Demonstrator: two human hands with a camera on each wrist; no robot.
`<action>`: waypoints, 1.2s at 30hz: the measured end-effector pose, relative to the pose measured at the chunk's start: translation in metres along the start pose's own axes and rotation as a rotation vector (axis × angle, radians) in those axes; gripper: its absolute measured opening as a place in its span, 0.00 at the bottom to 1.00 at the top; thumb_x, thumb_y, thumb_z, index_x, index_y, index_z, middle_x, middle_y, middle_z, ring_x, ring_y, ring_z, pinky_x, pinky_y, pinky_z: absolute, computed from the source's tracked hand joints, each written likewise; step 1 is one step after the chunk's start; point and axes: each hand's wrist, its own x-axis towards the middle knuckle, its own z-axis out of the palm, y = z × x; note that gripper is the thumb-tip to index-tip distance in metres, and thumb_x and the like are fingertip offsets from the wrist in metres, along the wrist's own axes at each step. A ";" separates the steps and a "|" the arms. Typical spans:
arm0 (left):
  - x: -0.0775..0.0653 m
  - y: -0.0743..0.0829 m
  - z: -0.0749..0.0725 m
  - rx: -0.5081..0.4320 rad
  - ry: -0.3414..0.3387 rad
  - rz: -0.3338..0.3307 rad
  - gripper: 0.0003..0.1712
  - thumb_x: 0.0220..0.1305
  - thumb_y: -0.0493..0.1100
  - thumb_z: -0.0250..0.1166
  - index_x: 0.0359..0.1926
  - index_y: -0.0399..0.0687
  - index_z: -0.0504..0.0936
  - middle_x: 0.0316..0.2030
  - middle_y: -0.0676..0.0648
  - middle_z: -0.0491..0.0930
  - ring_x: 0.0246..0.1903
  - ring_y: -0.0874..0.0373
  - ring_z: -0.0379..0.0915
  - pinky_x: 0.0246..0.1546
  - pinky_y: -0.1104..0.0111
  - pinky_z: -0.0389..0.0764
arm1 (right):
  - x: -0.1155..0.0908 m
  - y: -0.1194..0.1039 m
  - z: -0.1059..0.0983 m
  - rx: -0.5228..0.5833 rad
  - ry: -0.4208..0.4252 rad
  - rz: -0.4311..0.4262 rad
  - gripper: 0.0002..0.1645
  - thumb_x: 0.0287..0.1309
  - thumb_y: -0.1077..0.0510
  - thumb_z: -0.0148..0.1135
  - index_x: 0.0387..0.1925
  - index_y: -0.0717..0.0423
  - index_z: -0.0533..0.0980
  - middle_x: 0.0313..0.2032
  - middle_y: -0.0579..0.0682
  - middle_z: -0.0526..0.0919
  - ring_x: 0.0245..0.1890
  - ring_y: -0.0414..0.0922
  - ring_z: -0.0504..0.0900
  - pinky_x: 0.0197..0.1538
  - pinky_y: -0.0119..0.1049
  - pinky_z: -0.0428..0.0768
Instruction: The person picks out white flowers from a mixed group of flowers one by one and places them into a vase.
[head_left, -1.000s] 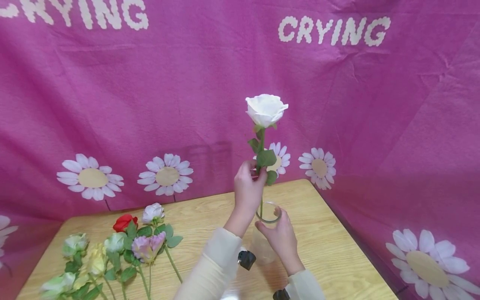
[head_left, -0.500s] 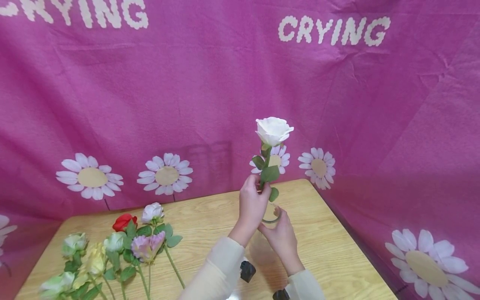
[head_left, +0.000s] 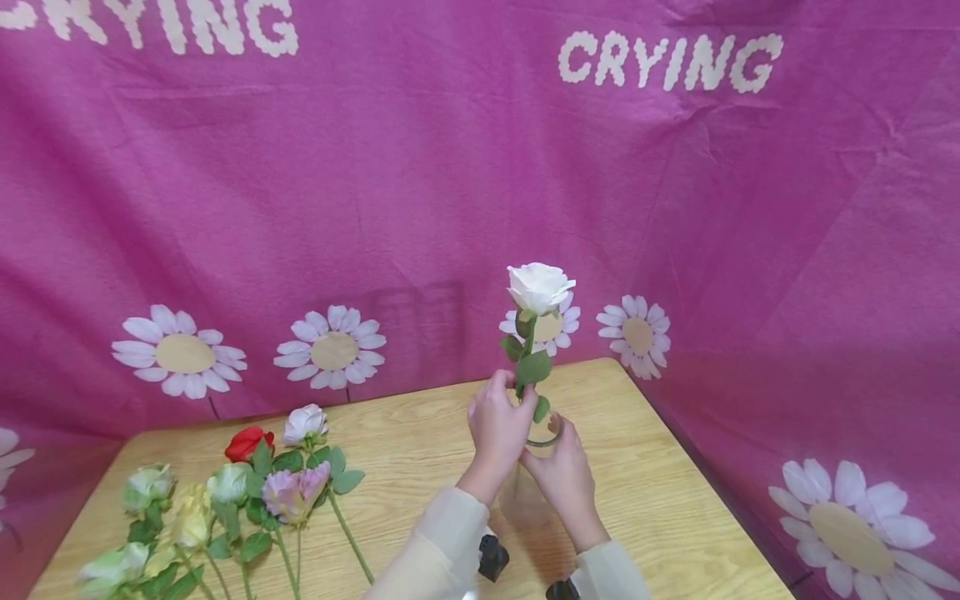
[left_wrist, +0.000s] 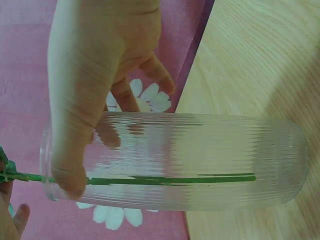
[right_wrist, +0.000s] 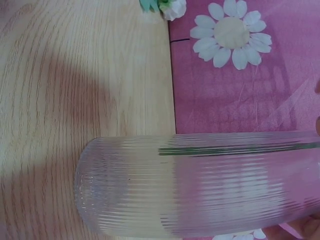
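Note:
Between thumb and fingers my left hand (head_left: 500, 422) pinches the stem of a white rose (head_left: 538, 288), which stands upright over the clear ribbed glass vase (left_wrist: 225, 155). Its green stem (left_wrist: 165, 180) runs down inside the vase, and the cut end stops a little above the base. My right hand (head_left: 566, 483) holds the vase near its rim, thumb on the near side and fingers round the far side. The left wrist view shows this right hand (left_wrist: 100, 75) large against the glass. In the right wrist view the vase (right_wrist: 135, 190) hides part of the fingers.
Several flowers lie at the left of the wooden table (head_left: 420, 450): a red rose (head_left: 249, 445), a pale lilac rose (head_left: 305, 425), a pink-purple flower (head_left: 296, 493), a yellow one (head_left: 193, 518) and greenish-white ones. A pink cloth (head_left: 420, 167) with printed daisies hangs behind.
The white rose has come down with my left hand, and its stem has sunk deeper into the vase. My right hand has stayed in place on the vase.

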 end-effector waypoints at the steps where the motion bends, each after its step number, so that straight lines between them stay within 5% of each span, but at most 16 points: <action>1: -0.001 -0.001 0.000 0.011 0.000 -0.008 0.08 0.51 0.43 0.63 0.31 0.44 0.77 0.29 0.51 0.79 0.37 0.55 0.74 0.49 0.49 0.62 | 0.000 0.000 0.000 -0.002 0.002 0.001 0.46 0.41 0.46 0.67 0.57 0.68 0.60 0.50 0.63 0.71 0.50 0.59 0.71 0.47 0.52 0.71; 8: -0.005 -0.005 0.001 0.056 -0.018 -0.078 0.09 0.47 0.43 0.62 0.30 0.44 0.77 0.37 0.49 0.76 0.47 0.50 0.66 0.54 0.40 0.45 | 0.001 -0.001 0.001 -0.009 0.004 0.015 0.46 0.41 0.46 0.67 0.57 0.67 0.60 0.50 0.64 0.71 0.50 0.60 0.71 0.47 0.53 0.71; 15: -0.010 -0.012 0.002 0.086 -0.069 -0.136 0.09 0.47 0.43 0.63 0.30 0.44 0.78 0.38 0.48 0.75 0.46 0.50 0.68 0.53 0.41 0.49 | 0.001 -0.001 0.001 0.002 0.007 0.027 0.47 0.41 0.45 0.67 0.57 0.67 0.60 0.50 0.63 0.72 0.49 0.59 0.72 0.46 0.52 0.71; 25: -0.015 -0.021 0.003 0.110 -0.143 -0.136 0.13 0.47 0.48 0.63 0.34 0.47 0.78 0.37 0.49 0.75 0.43 0.50 0.70 0.51 0.46 0.55 | 0.001 0.000 0.001 0.016 -0.020 0.059 0.48 0.41 0.44 0.66 0.59 0.65 0.59 0.53 0.63 0.70 0.52 0.59 0.70 0.47 0.54 0.70; 36: -0.009 -0.043 -0.010 0.102 -0.086 -0.202 0.13 0.54 0.49 0.58 0.37 0.47 0.78 0.38 0.48 0.77 0.40 0.50 0.73 0.38 0.52 0.68 | 0.001 0.001 0.002 0.045 -0.014 0.051 0.46 0.42 0.45 0.67 0.58 0.64 0.59 0.51 0.62 0.71 0.51 0.58 0.71 0.48 0.52 0.69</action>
